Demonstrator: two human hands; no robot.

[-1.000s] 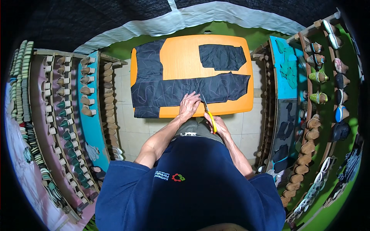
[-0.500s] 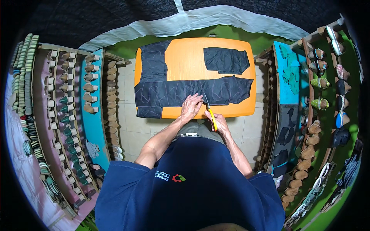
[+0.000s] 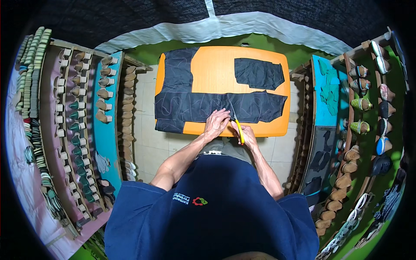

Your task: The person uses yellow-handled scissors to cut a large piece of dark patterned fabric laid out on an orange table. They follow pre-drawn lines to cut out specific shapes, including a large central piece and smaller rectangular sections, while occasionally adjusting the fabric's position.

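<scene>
A long strip of black cloth (image 3: 182, 106) with curved shoe-pattern outlines drawn on it lies across an orange table (image 3: 212, 71). My left hand (image 3: 218, 123) rests on its near edge, fingers stretched out flat over the cloth. Just to the right, my right hand (image 3: 246, 134) grips yellow-handled scissors (image 3: 241, 130). Their blades point away from me into the strip, beside my left fingertips; how far apart the blades stand is too small to tell. Another marked black cloth piece (image 3: 178, 69) runs along the table's left side. A separate smaller black piece (image 3: 258, 73) lies at the far right.
Racks of shoe lasts (image 3: 104, 93) and striped soles (image 3: 32, 73) stand on the left. On the right are a blue board with green scraps (image 3: 329, 86), patterned shoes (image 3: 360, 104) and brown lasts (image 3: 342, 182). A green wall and hanging dark cloth (image 3: 277, 17) are beyond the table.
The whole view has shifted slightly, so the table appears a little lower and to the right. Both hands stay at the same part of the strip, the scissors still in my right hand.
</scene>
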